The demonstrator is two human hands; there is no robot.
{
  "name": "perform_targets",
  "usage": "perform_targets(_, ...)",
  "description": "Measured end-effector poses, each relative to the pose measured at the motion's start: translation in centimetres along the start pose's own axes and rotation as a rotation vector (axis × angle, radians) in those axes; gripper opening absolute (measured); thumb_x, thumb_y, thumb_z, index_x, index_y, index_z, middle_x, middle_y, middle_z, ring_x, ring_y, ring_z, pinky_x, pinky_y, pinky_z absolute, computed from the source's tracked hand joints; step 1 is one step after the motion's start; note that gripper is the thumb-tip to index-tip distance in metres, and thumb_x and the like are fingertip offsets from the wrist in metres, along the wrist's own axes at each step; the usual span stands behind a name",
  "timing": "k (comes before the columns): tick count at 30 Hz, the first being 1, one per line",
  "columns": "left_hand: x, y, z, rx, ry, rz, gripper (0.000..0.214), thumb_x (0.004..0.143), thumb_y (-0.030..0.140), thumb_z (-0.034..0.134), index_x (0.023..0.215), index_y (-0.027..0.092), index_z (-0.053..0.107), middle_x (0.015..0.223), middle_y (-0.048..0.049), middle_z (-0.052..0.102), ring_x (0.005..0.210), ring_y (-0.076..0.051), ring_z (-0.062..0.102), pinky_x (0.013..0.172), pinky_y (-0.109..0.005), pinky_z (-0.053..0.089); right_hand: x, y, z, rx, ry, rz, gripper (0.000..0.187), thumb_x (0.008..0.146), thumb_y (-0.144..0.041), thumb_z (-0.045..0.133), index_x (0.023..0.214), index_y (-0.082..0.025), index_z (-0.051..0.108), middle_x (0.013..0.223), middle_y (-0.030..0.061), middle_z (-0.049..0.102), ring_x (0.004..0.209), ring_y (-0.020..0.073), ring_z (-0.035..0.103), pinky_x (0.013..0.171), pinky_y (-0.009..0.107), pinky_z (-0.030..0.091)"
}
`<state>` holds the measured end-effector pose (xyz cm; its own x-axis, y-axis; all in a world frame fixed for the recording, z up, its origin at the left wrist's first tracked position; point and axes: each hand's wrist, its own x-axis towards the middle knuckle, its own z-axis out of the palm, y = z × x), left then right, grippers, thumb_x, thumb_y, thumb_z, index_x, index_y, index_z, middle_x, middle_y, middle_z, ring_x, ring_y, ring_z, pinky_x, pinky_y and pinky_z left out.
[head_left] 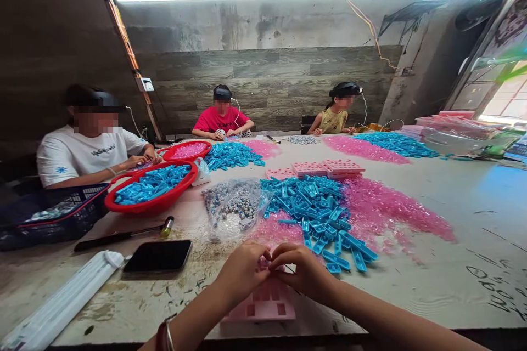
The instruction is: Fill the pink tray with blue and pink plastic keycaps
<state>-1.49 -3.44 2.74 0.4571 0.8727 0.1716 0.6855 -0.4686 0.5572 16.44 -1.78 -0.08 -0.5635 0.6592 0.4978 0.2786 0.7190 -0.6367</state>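
Note:
My left hand (244,270) and my right hand (307,273) meet over a pink slotted tray (263,310) at the table's near edge. Both have bent fingers pinched together, with the fingertips close to each other. Whatever sits between them is tiny and mostly covered by the fingers. Just beyond lies a pile of blue plastic pieces (317,208), long and hollow. Small clear pink pieces (387,211) spread to its right, and more lie right behind my hands. A clear plastic bag (234,205) of small metallic-looking parts rests to the left of the blue pile.
Stacked pink trays (325,169) stand behind the blue pile. On the left are a black phone (158,256), a hammer (127,234), a white strip-shaped object (66,304), a red basket (152,189) of blue pieces and a dark basket (61,214). Three people sit around the table.

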Motion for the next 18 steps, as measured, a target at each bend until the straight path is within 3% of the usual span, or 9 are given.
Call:
perform_targets(14, 0.25, 0.18, -0.34, 0.023, -0.012, 0.050, 0.009, 0.077, 0.019, 0.062, 0.080, 0.020, 0.070, 0.087, -0.0021, 0.070, 0.089, -0.019, 0.059, 0.081, -0.028, 0.043, 0.18, -0.23, -0.57, -0.089, -0.024, 0.046, 0.001, 0.071, -0.020, 0.071, 0.072, -0.019, 0.071, 0.069, 0.0045, 0.068, 0.063, 0.0154, 0.062, 0.058, 0.024, 0.045)
perform_targets(18, 0.38, -0.29, -0.15, 0.008, -0.001, 0.088, 0.010, 0.076, 0.017, 0.064, 0.080, 0.021, 0.072, 0.088, -0.0019, 0.071, 0.092, -0.019, 0.059, 0.083, -0.029, 0.044, 0.25, 0.02, -0.58, -0.022, -0.026, 0.003, 0.015, 0.078, -0.030, 0.065, 0.069, -0.019, 0.071, 0.069, 0.0067, 0.069, 0.063, 0.0159, 0.063, 0.059, 0.025, 0.047)
